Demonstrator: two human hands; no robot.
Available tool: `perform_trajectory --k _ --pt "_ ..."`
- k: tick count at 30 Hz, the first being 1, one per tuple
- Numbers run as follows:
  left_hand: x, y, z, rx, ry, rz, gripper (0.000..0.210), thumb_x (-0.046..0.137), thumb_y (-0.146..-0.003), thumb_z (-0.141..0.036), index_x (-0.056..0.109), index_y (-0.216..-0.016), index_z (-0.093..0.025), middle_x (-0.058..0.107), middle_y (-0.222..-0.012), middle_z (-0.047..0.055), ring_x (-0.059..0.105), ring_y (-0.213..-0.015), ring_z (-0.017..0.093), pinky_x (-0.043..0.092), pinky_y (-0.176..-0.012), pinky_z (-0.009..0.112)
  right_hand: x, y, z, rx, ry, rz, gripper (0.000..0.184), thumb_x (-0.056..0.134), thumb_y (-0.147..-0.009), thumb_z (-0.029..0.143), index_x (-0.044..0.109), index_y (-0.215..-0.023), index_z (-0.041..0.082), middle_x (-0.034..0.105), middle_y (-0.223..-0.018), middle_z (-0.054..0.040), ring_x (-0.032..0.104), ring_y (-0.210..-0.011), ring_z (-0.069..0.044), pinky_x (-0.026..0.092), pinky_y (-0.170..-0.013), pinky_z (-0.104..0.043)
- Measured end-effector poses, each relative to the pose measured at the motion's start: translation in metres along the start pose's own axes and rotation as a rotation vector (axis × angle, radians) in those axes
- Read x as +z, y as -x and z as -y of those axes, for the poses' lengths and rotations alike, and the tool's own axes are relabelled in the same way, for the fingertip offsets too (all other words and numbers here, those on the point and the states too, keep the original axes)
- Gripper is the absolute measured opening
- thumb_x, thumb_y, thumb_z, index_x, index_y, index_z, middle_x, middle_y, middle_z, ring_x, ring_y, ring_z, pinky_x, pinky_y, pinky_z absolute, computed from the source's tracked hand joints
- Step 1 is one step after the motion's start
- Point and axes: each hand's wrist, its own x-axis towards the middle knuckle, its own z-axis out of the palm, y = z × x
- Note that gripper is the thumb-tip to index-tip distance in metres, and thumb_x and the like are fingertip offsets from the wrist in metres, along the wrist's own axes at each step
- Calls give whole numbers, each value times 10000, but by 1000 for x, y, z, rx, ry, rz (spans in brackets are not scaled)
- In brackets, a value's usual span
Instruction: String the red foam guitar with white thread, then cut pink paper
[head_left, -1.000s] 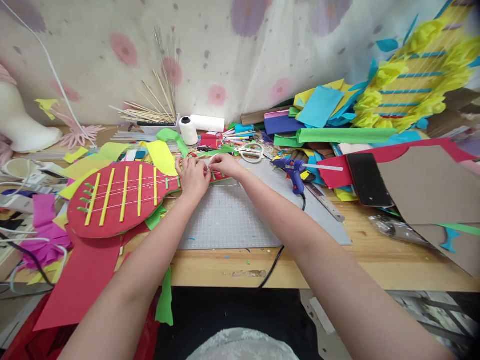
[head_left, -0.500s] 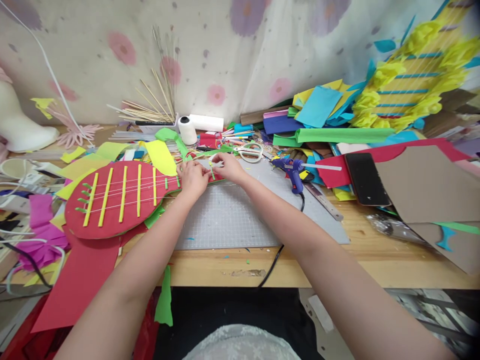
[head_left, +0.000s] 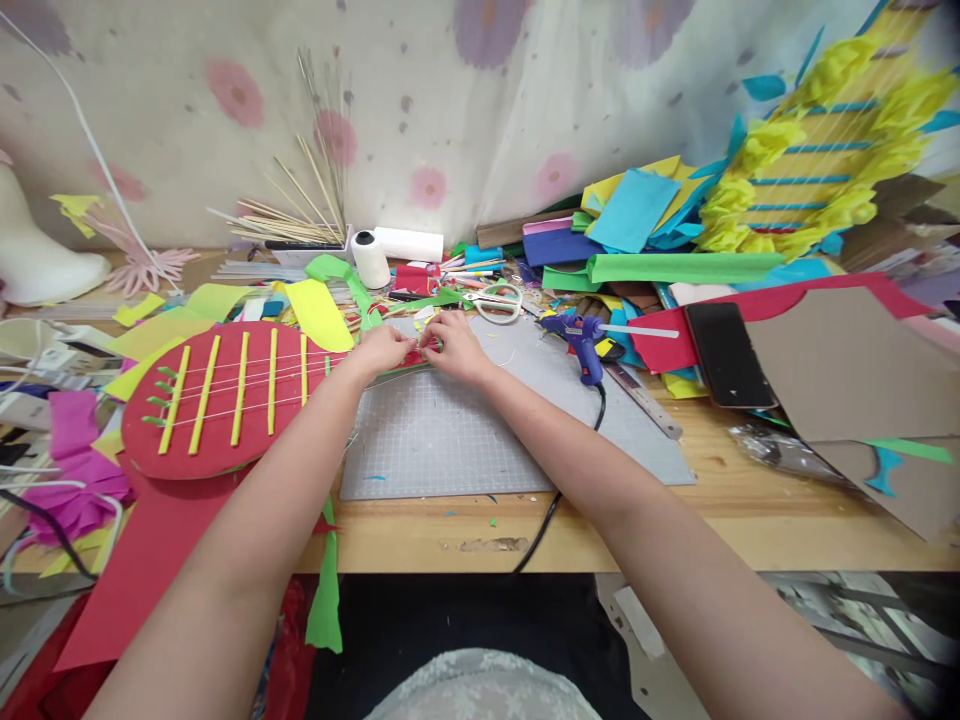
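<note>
As the left hand (head_left: 385,350) and right hand (head_left: 453,346) curl at its neck (head_left: 411,358), grip unclear, the red craft guitar (head_left: 221,393), yellow-barred, white-strung, oval-bodied, spreads toward nine o'clock.

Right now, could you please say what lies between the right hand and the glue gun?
The head view shows grey cutting mat, a thin white string and, slightly farther back, scissors.

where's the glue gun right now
In the head view, the glue gun lies right of the right hand, near the right edge of the mat, between the scissors and the phone, beside the ruler.
</note>
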Motion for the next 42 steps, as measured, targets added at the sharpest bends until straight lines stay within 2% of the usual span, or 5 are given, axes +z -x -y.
perform_trajectory --k 12,23,30,36,42 --pt "2 -6 -1 -117 -2 34 148 516 -706 -305 574 -622 -198 666 -749 81 598 -789 257 428 -638 349 -1 0 9 1 145 22 109 592 -788 216 687 -773 165 590 -1005 -102 413 -1045 -248 360 -898 -383" --pt "2 8 0 -48 -73 72 199 610 -664 -396 664 -698 -208 635 -682 29 587 -802 216 444 -706 303 -17 -3 4 55 -15 -6 47 603 -690 153 588 -729 174 607 -906 -62 484 -946 -208 373 -868 -348" --pt "6 7 -2 -14 -201 4 315 533 -776 -488 703 -788 -223 669 -748 43 603 -861 250 429 -756 343 -27 -13 -10 305 -638 50 124 492 -680 58 481 -704 180 662 -777 -8 579 -694 -108 444 -677 -252" --pt "14 4 1 8 -273 -88 300 532 -799 -444 734 -894 -243 700 -904 71 593 -963 290 418 -790 391 -30 -7 -18 574 -757 -4 182 531 -662 -5 478 -648 169 664 -690 2 529 -510 -66 436 -526 -210" --pt "20 7 3 61 -274 -177 197 617 -767 -392 738 -805 -242 678 -1030 72 518 -1115 307 357 -953 450 -43 4 -24 720 -865 -170 176 558 -651 7 479 -608 158 670 -732 -25 598 -601 -92 470 -524 -208"
